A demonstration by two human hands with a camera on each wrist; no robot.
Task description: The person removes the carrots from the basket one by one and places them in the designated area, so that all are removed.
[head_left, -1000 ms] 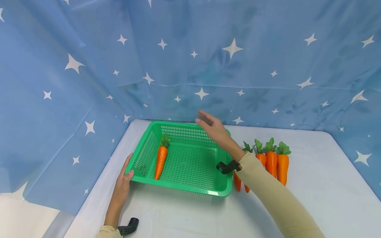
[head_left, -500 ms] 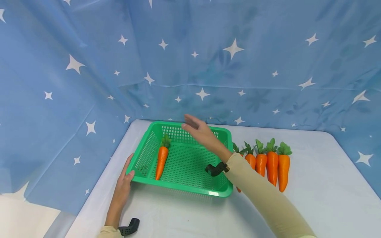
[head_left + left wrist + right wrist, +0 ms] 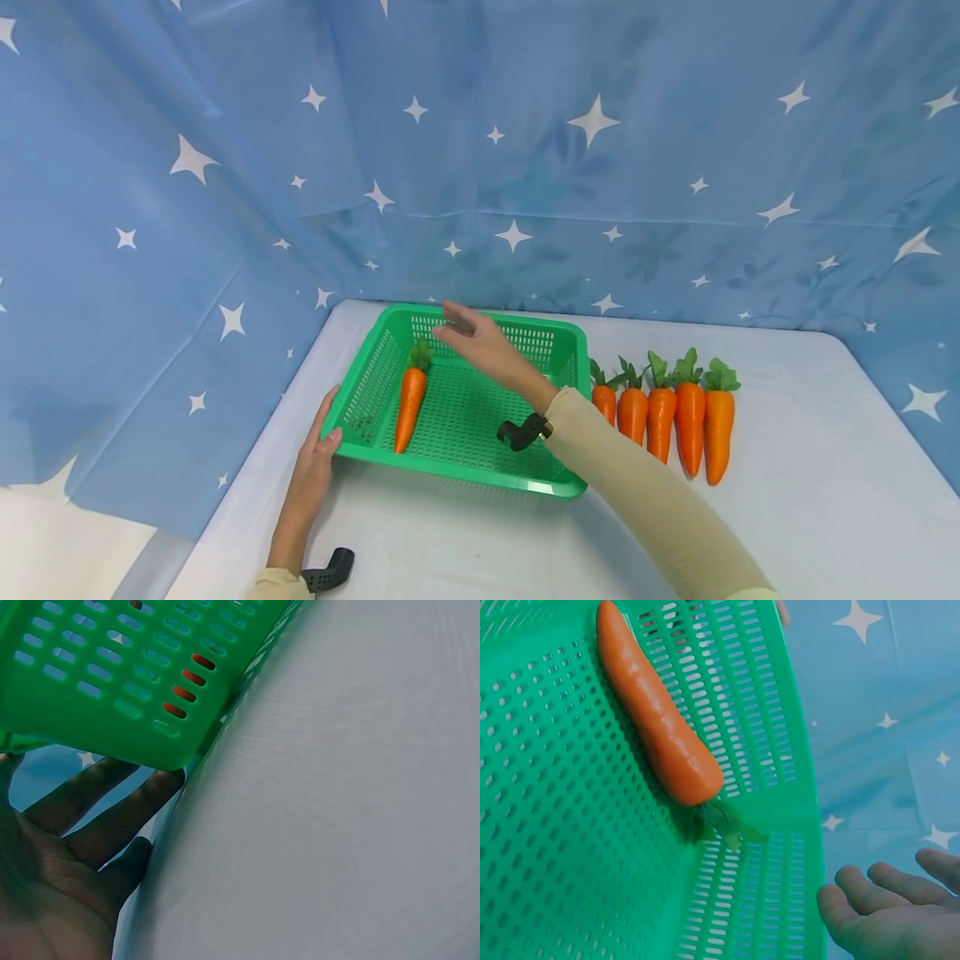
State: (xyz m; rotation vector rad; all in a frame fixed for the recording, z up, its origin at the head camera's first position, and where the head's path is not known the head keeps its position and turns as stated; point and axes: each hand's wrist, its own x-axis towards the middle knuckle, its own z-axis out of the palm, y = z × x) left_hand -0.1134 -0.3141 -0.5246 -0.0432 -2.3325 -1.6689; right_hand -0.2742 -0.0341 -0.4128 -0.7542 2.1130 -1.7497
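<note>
A green plastic basket (image 3: 480,471) with slotted walls sits on the white table, one carrot (image 3: 410,408) lying along its left side with the leaves toward the back. My left hand (image 3: 313,458) holds the basket's front left corner, thumb on the rim and fingers along the outside. In the left wrist view its fingers (image 3: 124,814) reach out under that corner. Over the back part of the basket is my right hand (image 3: 483,346), holding nothing, its fingers relaxed and pointing left. The right wrist view shows this carrot (image 3: 656,712) below the hand, against the slotted wall.
Several more carrots (image 3: 690,425) lie side by side in a row to the right of the basket, leaves toward the back; the right forearm partly covers some. A blue cloth (image 3: 450,125) with white stars hangs behind and left of the table (image 3: 810,433).
My right hand has moved left and slightly lower over the basket, uncovering more of the carrot row. The left hand stays at the corner; the basket and the carrot inside keep their places.
</note>
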